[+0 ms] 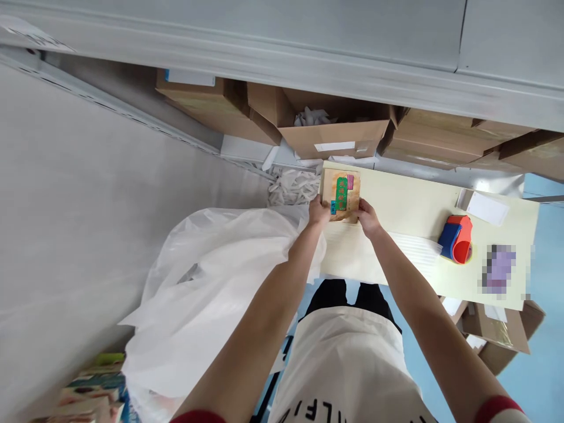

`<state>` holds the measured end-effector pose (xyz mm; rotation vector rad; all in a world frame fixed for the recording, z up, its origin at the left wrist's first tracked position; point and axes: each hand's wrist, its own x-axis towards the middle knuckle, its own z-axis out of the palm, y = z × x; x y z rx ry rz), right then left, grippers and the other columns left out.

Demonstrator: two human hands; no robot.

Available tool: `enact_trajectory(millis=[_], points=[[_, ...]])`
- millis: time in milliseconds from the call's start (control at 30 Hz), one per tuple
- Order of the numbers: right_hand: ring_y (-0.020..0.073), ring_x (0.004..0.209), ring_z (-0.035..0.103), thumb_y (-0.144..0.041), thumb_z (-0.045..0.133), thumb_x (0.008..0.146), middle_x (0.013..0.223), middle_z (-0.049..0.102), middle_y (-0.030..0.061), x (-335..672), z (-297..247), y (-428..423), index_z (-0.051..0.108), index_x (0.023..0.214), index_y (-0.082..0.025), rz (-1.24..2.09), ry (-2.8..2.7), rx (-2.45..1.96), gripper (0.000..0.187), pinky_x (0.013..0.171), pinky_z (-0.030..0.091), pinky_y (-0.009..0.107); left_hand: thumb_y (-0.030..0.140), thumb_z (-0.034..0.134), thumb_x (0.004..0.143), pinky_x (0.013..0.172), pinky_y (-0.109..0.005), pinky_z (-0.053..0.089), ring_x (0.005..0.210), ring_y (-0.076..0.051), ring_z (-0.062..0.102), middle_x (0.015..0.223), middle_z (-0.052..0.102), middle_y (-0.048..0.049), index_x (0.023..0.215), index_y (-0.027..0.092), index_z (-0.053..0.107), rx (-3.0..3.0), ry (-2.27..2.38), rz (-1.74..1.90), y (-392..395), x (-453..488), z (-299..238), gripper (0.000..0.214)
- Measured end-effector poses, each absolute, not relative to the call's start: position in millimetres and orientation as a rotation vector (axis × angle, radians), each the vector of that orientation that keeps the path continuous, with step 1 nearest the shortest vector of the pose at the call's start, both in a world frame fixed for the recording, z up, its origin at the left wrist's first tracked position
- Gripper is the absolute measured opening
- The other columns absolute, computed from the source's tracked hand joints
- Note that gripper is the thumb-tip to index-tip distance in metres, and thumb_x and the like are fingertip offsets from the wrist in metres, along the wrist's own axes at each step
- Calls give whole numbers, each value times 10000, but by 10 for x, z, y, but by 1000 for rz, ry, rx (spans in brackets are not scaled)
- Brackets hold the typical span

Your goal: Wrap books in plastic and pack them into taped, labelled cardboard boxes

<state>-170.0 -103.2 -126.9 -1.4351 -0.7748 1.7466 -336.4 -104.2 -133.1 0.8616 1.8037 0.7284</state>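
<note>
"Well, what crowds the spot?"

"On the left, a crumpled bag (211, 305) of translucent white plastic bulges against the near left end of the long cream-coloured table (405, 197). Past the far edge, an open brown cardboard box (337, 136) stands in a row of cartons (440, 138), with a heap of white paper-like strips (293, 188) to its near left. On the right are a red-and-blue plastic tape dispenser (458, 235) and a flat white box (487, 208)."

"And the thing in hand?"

"A small, rectangular booklet (341, 196) with a stained tan cover, held at the table's far left corner. Its cover bears an upright green panel with reddish characters, a pink patch at the far right and a blue one at the near left."

"How is it gripped?"

"The left hand (318, 212) pinches its left edge, the right hand (369, 219) its right edge, both toward the near corners."

"Anything unclear?"

"The characters are too small to read, some fingertips are hidden, and I can't tell whether the booklet touches the tabletop. A purple object (499, 270) on the right is pixelated, and the bag's near end is cut off."
</note>
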Motion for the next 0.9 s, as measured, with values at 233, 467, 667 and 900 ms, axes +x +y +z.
enact_trajectory(millis=[233,467,667,900], points=[[232,996,641,-363,673,674,1070,711,37,-1523,-1064,-1039,595,1111,-234,1525,-873,-1448,462,853,545,395,109,599,695,822,-306,551,882,-197,703,970,750,-51,1057,150,669,803,1625,826,-989,-3261,-1058,371],[216,925,676,-426,674,759,1078,700,58,-854,-692,-1491,528,1253,-250,1323,-868,-1511,544,815,559,395,93,647,685,741,-269,550,764,-142,681,1007,721,-47,1047,147,650,919,1356,691,-1106,-2902,-602,366],[208,789,686,-425,651,742,956,715,64,-209,-792,-2309,539,1223,-213,1260,-824,-1722,537,701,572,381,44,653,708,767,-285,559,820,-165,694,989,717,-48,1033,161,639,1146,1465,350,-1618,-2186,-591,346],[205,739,664,-365,593,703,897,706,70,218,-1063,-2736,601,1062,-197,1235,-937,-1943,396,652,569,374,50,647,734,841,-357,562,851,-210,704,894,723,-32,1293,194,571,1191,1619,196,-2177,-1732,-830,582]])
